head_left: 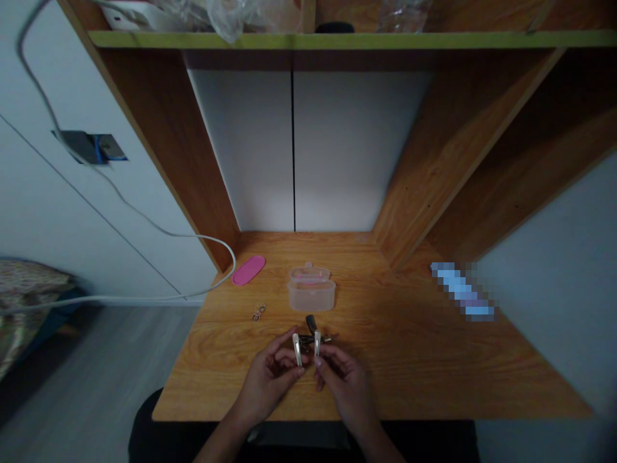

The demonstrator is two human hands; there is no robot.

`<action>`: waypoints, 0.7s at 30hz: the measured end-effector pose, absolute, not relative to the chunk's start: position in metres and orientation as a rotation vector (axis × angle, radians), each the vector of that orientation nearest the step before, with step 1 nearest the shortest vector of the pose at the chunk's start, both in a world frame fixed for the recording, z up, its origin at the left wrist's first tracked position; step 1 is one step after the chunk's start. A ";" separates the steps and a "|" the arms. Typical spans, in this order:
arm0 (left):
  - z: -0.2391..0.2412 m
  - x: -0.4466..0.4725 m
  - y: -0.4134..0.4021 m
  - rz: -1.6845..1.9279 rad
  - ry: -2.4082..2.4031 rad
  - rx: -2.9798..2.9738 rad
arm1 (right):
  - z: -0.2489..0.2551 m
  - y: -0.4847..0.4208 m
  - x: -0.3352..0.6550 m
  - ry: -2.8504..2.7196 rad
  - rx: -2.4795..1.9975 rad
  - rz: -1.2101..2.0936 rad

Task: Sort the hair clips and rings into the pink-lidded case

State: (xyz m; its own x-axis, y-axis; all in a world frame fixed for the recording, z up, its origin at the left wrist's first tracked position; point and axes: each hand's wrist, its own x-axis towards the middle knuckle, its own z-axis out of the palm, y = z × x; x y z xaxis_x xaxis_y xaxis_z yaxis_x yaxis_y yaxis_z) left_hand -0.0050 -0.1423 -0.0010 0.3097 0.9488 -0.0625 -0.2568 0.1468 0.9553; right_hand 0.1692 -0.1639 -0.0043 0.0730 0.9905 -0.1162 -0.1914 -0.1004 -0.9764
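Note:
Near the table's front edge my left hand (270,370) pinches a pale, shiny hair clip (297,349) upright between thumb and fingers. A similar pale hair clip (317,343) stands upright in the closed fingers of my right hand (344,379), a small gap apart from the first. Just behind the two clips lie several dark clips (311,323) in a loose heap, partly hidden by my fingers. Beyond them a translucent plastic box (312,298) sits on the table with its hinged lid (310,274) tipped back.
Small rings (259,313) lie left of the box, and a pink oval piece (249,270) farther back. A white cable (159,228) loops over the table's left edge. Wooden side panels (414,167) and a shelf (351,40) frame the back. A blurred-out object (461,290) lies at right.

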 end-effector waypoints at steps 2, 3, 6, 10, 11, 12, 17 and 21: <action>-0.002 -0.005 -0.143 1.029 0.852 1.071 | -0.005 -0.164 0.169 -0.981 -1.196 1.309; -0.002 -0.005 -0.144 1.028 0.856 1.077 | -0.006 -0.165 0.169 -0.990 -1.203 1.307; -0.003 -0.005 -0.144 1.026 0.854 1.083 | -0.008 -0.166 0.168 -0.984 -1.216 1.298; -0.001 -0.005 -0.143 1.001 0.846 1.092 | -0.007 -0.167 0.167 -1.005 -1.225 1.290; -0.001 -0.005 -0.142 0.989 0.843 1.099 | -0.007 -0.167 0.167 -1.008 -1.230 1.289; -0.001 -0.006 -0.142 0.977 0.839 1.108 | -0.006 -0.167 0.166 -1.004 -1.236 1.291; -0.006 -0.006 -0.140 0.941 0.823 1.138 | -0.008 -0.167 0.167 -0.960 -1.258 1.261; -0.006 -0.006 -0.140 0.936 0.835 1.119 | -0.011 -0.168 0.168 -0.961 -1.233 1.192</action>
State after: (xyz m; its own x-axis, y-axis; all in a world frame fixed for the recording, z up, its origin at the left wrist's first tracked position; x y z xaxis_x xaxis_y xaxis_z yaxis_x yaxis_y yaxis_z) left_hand -0.0059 -0.1402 -0.0061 0.3822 0.9204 -0.0824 -0.1860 0.1639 0.9688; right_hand 0.1676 -0.1680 -0.0109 0.1601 0.9842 -0.0759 -0.1351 -0.0543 -0.9893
